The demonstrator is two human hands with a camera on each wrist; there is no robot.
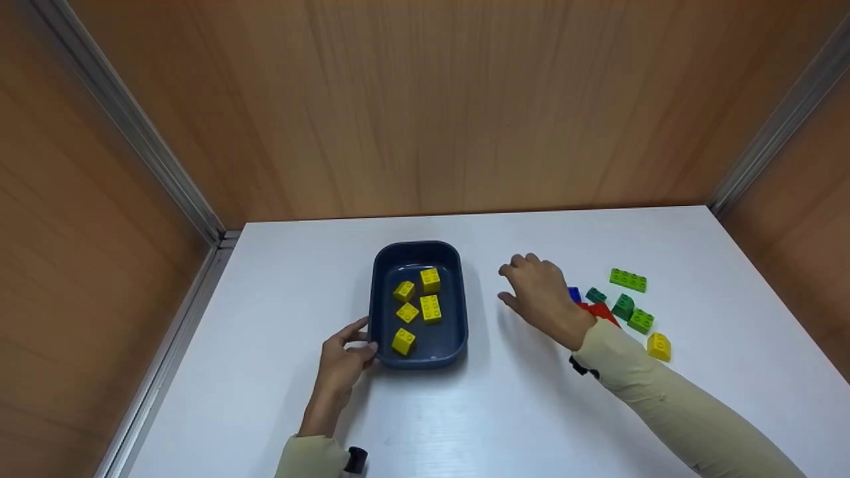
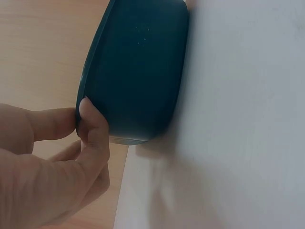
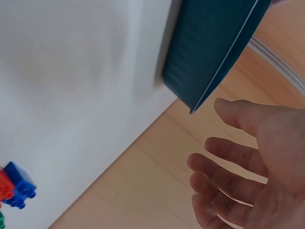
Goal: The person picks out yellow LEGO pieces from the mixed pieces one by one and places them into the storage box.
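Note:
A dark blue rectangular tray (image 1: 446, 345) stands on the white table with several yellow toy bricks (image 1: 431, 309) lying inside. At its near left corner, my left hand (image 1: 342, 362) pinches the rim between thumb and fingers; the left wrist view shows this grip on the tray's edge (image 2: 138, 71). My right hand (image 1: 541, 295) is raised over the table, between the tray and the loose bricks, holding nothing. In the right wrist view its fingers (image 3: 233, 174) are loosely bent and apart from the tray (image 3: 209, 52).
Right of the tray lie loose bricks: red (image 1: 603, 312), blue (image 1: 574, 293), several green (image 1: 627, 279) and one yellow (image 1: 659, 346). The right forearm partly covers the red ones. Wooden panels (image 1: 465, 106) wall the table's back and sides.

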